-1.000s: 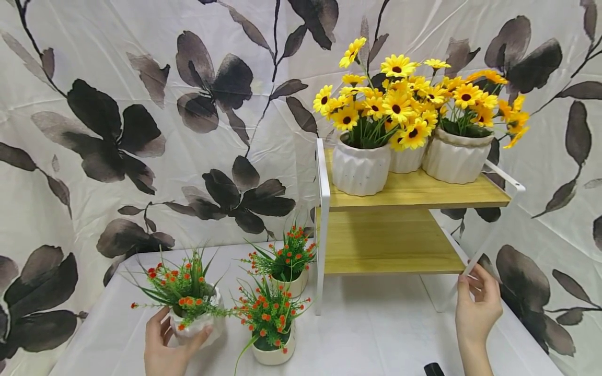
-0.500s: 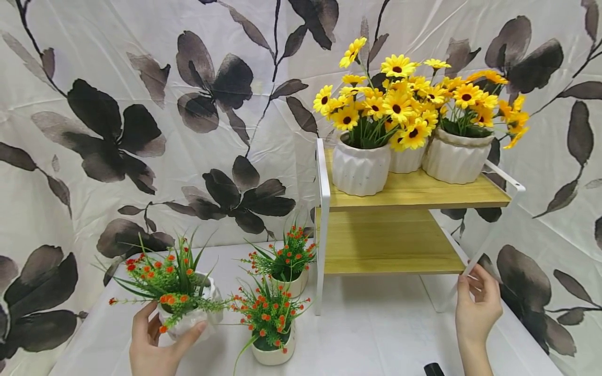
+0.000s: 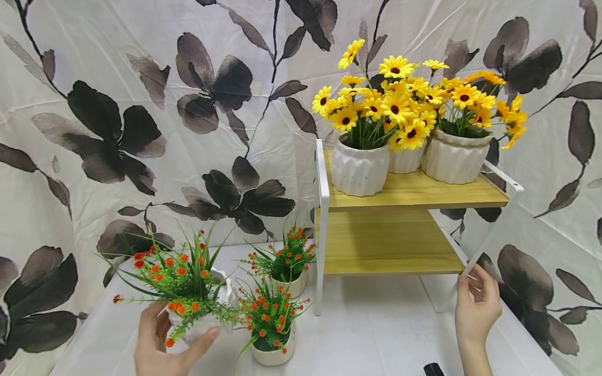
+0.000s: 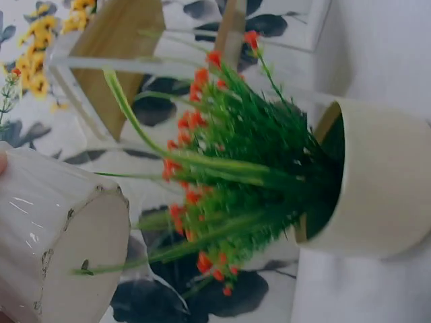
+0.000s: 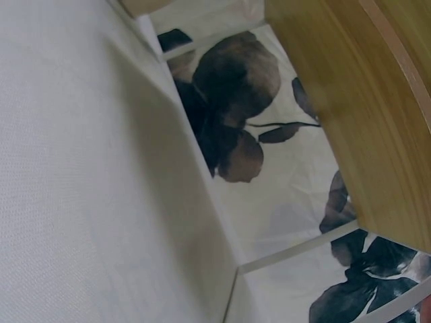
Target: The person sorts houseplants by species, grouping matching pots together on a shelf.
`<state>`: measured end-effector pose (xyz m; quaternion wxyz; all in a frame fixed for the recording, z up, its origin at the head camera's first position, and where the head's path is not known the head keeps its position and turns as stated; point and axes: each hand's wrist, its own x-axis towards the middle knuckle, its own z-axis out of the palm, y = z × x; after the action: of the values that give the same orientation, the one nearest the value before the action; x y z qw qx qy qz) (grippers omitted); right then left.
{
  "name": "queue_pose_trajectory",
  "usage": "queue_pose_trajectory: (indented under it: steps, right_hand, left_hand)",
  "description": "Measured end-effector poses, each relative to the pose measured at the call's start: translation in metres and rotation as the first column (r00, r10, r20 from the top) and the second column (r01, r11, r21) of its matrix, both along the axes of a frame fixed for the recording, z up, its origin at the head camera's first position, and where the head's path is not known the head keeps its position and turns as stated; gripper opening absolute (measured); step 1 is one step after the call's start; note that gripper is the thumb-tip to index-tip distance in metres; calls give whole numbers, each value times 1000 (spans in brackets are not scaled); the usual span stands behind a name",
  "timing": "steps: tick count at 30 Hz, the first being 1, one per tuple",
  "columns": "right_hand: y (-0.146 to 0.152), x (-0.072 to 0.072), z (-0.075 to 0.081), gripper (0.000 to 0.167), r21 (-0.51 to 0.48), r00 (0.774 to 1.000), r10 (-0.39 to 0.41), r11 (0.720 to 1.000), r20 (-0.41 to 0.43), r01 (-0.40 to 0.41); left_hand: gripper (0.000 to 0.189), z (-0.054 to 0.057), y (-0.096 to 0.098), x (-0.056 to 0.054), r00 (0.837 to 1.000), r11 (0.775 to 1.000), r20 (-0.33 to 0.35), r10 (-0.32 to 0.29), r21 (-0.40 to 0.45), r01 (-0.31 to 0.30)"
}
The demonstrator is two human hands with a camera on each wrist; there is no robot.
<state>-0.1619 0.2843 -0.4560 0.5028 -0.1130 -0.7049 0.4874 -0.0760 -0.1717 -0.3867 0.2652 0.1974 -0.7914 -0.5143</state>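
white pot (image 3: 201,325) farther right than before

In the head view, the bottom edge crops my left hand (image 3: 162,355) at seven o'clock; its fingertips, thumb aside, hide behind the white pot (image 3: 207,328). The black object (image 3: 433,369) at five is too cut off to identify. Toward two, yellow flowers (image 3: 396,107) partly cover the middle pot (image 3: 405,160). My left wrist view blurs those blooms at ten.
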Motion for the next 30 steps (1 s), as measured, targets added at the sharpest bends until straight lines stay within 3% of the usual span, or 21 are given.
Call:
queue_pose_trajectory:
  steps: [2, 6, 10, 21, 25, 28, 30]
  right_hand:
    - [0, 0, 0, 31, 3, 1000, 2, 1000, 1, -2]
    - [-1, -1, 0, 31, 3, 1000, 4, 1000, 1, -4]
    - [-1, -2, 0, 31, -4, 1000, 0, 1000, -2, 0]
    - [-1, -2, 0, 31, 5, 1000, -15, 1000, -1, 15]
    - [0, -2, 0, 32, 2, 1000, -21, 1000, -1, 21]
    - [0, -1, -1, 32, 5, 1000, -23, 1000, 3, 23]
    - [0, -1, -1, 31, 10, 1000, -27, 1000, 11, 27]
  left_hand:
    - [87, 4, 7, 3, 997, 999, -71, -31, -25, 30]
    - [85, 11, 21, 8, 975, 992, -190, -114, -76, 101]
    - [83, 16, 33, 11, 950, 979, -238, -201, -92, 184]
    - [82, 20, 68, 10, 926, 943, -179, -333, -51, 329]
    - [78, 20, 84, 11, 924, 931, -112, -366, -59, 361]
    - [76, 17, 93, 10, 901, 907, -109, -420, -94, 411]
    - [75, 13, 100, 8, 874, 884, -137, -466, -120, 452]
